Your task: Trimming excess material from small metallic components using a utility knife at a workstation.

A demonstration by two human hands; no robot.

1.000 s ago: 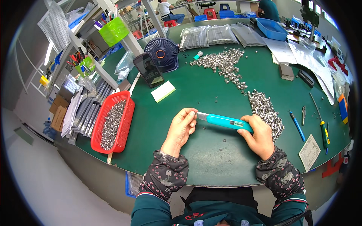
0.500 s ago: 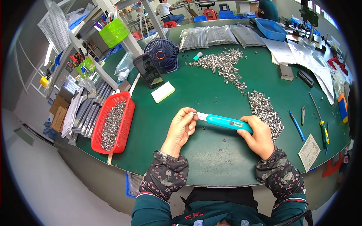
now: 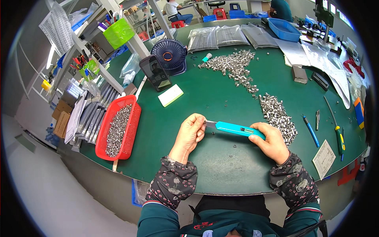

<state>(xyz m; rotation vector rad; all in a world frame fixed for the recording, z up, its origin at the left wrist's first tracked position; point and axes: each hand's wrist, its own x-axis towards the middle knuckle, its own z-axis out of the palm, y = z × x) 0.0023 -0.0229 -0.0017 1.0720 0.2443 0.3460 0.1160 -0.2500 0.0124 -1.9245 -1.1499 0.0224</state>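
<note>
My right hand (image 3: 270, 141) is wrapped round the turquoise handle of a utility knife (image 3: 237, 129), its blade pointing left. My left hand (image 3: 191, 132) pinches a tiny metal part (image 3: 204, 122) between thumb and fingertips, mostly hidden by them. The blade's tip meets that part at the fingertips. Both hands are above the green tabletop. To the right, just beyond my right hand, lies a heap of small metal rings (image 3: 277, 118). A second, wider heap of metal rings (image 3: 233, 65) spreads farther back.
A red basket (image 3: 136, 118) of metal parts stands left. Near it are a phone (image 3: 155, 74), a blue fan (image 3: 169, 56) and a white pad (image 3: 170, 95). A blue pen-like tool (image 3: 311, 131), a screwdriver (image 3: 339, 138) and a paper slip (image 3: 323, 159) lie right. Two people sit in the background.
The knife has rolled slightly in my right hand, so its blade shows more edge-on. My right hand has shifted a little; the left has barely moved.
</note>
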